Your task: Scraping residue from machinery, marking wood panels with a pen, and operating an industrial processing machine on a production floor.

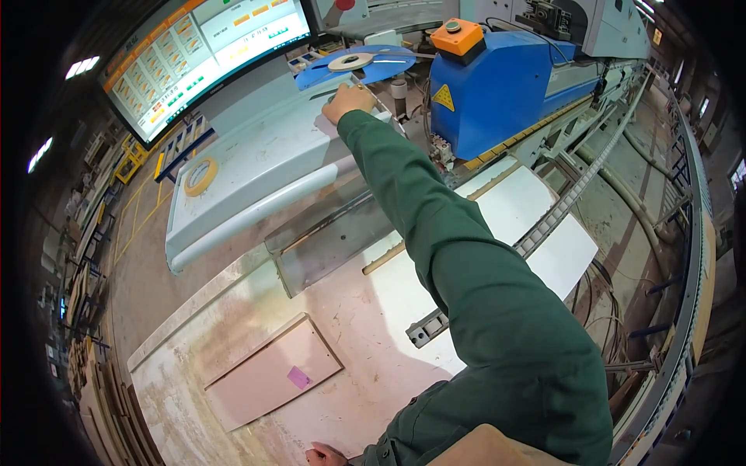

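Note:
My right hand (348, 101) is stretched far forward on a green sleeve, fingers curled down on the top edge of a pale grey machine cover (256, 163). What lies under the fingers is hidden. Just beyond it is a blue disc (365, 66) carrying a flat coil of pale banding. My left hand (325, 455) shows only partly at the lower edge, lying flat on the worn pinkish-white table (350, 311) and holding nothing.
A large tilted screen (210, 46) stands at the back left. A blue housing (497, 85) with an orange button box (458, 35) sits right of the disc. A tape roll (200, 177) lies on the cover. White panels (536, 225) and a small board with a purple sticker (272, 373) are also in view.

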`<state>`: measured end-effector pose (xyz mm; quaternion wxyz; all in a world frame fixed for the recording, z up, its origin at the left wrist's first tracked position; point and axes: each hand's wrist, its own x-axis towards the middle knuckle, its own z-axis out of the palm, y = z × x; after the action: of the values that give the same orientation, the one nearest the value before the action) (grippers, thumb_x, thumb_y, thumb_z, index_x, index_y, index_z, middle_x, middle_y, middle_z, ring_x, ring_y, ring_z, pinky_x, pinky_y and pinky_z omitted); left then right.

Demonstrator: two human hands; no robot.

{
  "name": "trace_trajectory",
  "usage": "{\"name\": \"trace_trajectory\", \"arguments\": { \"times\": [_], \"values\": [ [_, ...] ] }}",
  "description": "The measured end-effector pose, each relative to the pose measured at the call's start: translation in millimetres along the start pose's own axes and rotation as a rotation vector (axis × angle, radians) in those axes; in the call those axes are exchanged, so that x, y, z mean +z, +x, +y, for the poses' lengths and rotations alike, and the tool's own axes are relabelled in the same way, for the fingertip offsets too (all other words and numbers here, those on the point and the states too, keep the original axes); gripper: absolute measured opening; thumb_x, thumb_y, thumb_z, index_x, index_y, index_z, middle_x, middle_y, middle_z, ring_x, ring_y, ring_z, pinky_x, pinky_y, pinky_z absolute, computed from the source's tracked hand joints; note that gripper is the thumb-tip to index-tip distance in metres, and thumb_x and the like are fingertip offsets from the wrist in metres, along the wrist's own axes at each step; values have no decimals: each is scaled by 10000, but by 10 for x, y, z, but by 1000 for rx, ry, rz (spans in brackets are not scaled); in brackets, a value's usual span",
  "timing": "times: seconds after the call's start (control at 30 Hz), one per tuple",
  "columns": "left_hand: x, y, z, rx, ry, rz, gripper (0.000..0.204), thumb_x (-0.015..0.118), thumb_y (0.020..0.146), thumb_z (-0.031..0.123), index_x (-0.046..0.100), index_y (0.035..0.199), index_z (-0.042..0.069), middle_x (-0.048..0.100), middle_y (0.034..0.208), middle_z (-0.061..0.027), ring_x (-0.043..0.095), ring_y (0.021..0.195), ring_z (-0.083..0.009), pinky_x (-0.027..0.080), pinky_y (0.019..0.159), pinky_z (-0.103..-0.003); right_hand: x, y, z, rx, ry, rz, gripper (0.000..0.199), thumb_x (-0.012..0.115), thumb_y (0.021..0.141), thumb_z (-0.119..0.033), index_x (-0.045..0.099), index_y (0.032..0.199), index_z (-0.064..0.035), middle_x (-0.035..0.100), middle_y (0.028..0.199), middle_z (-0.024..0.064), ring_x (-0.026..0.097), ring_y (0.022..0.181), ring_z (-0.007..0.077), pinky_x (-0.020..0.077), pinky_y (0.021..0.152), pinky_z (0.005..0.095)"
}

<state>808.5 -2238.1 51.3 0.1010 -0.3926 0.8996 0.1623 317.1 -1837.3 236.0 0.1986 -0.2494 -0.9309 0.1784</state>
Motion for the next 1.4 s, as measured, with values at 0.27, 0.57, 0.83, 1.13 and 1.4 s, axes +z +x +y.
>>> {"name": "trace_trajectory", "arguments": {
  "times": [0.27,0.57,0.83,1.13,1.4],
  "values": [
    [-117,-97,115,-34,16,-24,424,302,905,433,452,806,48,366,582,-10,303,543,-145,308,465,-297,-3,4,-2,2,4,13,526,569,672,-405,522,1083,-80,544,1075,153,503,1039,291,427,811,376],
    [-104,-111,186,-55,43,-67,430,302,905,434,453,787,48,364,573,-11,298,535,-146,301,456,-299,-20,20,123,18,-11,8,528,568,671,-401,520,1088,-80,541,1076,157,508,1030,294,429,805,382],
    [-213,-210,179,-94,55,0,447,299,905,443,444,745,51,351,552,-9,279,517,-148,283,441,-307,10,-5,-43,-4,1,23,523,566,674,-403,523,1081,-77,542,1077,155,512,1024,294,428,805,384],
    [373,226,-361,76,-21,121,401,326,893,410,429,731,58,350,548,-9,271,506,-148,276,438,-305,26,39,52,-5,-5,33,519,561,677,-401,525,1078,-73,542,1081,154,505,1033,298,424,812,390],
    [581,372,-543,160,-136,210,357,377,868,367,410,680,66,345,527,-11,261,481,-148,261,421,-305,-6,23,22,1,5,10,523,566,677,-408,524,1081,-78,536,1093,155,500,1046,302,431,806,397]
  ]
}}
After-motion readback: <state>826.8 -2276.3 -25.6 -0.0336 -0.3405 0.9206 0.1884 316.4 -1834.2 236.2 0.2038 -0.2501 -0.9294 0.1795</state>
